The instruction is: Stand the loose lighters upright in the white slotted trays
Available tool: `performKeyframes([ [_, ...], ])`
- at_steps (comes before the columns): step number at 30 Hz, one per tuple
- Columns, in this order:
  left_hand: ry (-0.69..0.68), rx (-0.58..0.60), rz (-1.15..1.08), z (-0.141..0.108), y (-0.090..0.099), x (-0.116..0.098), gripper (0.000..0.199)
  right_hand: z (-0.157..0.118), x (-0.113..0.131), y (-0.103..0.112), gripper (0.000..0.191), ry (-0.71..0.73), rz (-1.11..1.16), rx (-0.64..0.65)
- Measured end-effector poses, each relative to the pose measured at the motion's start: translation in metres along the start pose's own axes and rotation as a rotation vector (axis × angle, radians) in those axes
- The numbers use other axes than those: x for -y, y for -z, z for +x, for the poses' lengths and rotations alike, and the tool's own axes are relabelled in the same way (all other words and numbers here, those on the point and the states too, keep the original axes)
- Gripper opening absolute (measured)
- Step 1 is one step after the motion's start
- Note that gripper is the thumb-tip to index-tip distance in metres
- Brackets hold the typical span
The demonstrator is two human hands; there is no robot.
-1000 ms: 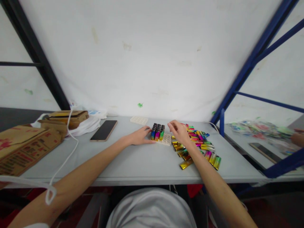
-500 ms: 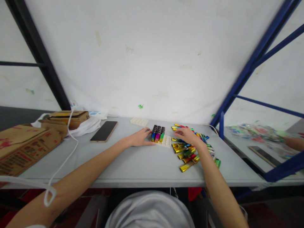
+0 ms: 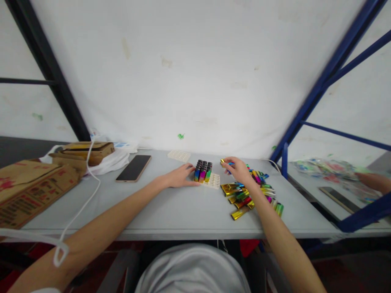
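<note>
- Head view, landmark: the white tray lies on the desk. Upright black-topped tubes occupy its left part; pockets show in its right part.
- Left hand: at the tray's left side. Fingers spread open, thumb extended toward the near-left corner; nothing lifted. Contact with the upright tubes cannot be confirmed.
- Right hand: beyond the tray, to its right. Fingers closed in a pinch on a gold-ended tube; whether a second is held cannot be told.
- Loose tubes: piled right of the tray, lying flat, metallic, mixed colours, partly under the right forearm.
- Spare tray: beyond the tray, to its left.
- Phone: left of the tray, well apart.
- Boxes and white cord: farther left of the tray.
- Co-worker's hand: far right of the tray, at plastic packets.
</note>
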State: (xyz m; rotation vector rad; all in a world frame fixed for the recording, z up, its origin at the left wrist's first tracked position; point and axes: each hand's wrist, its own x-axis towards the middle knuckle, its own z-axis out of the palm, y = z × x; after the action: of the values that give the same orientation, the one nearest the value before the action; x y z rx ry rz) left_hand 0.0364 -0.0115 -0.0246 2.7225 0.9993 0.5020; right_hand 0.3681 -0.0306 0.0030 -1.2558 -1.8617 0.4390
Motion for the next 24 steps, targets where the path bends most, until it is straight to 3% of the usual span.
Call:
performKeyframes([
  [3,0.002,-0.003,-0.016,0.0,0.0,0.0,0.083,0.0,0.009,-0.01,0.051,-0.053,0.172,-0.081],
  [9,0.0,-0.007,-0.039,0.0,0.0,0.002,0.081,0.0,0.026,-0.028,0.064,-0.092,0.593,-0.207],
  [14,-0.001,-0.017,-0.041,0.001,-0.002,0.004,0.082,-0.001,0.037,-0.028,0.048,-0.088,0.588,-0.118],
  [18,-0.013,-0.019,-0.037,0.001,-0.001,0.002,0.082,-0.004,0.043,-0.028,0.054,-0.041,0.502,-0.057],
  [22,-0.011,-0.021,-0.028,0.001,-0.001,0.001,0.082,-0.006,0.043,-0.037,0.062,-0.093,0.584,0.074],
  [24,-0.008,-0.017,-0.022,0.0,-0.001,0.002,0.082,-0.006,0.04,-0.041,0.06,-0.103,0.52,0.097],
])
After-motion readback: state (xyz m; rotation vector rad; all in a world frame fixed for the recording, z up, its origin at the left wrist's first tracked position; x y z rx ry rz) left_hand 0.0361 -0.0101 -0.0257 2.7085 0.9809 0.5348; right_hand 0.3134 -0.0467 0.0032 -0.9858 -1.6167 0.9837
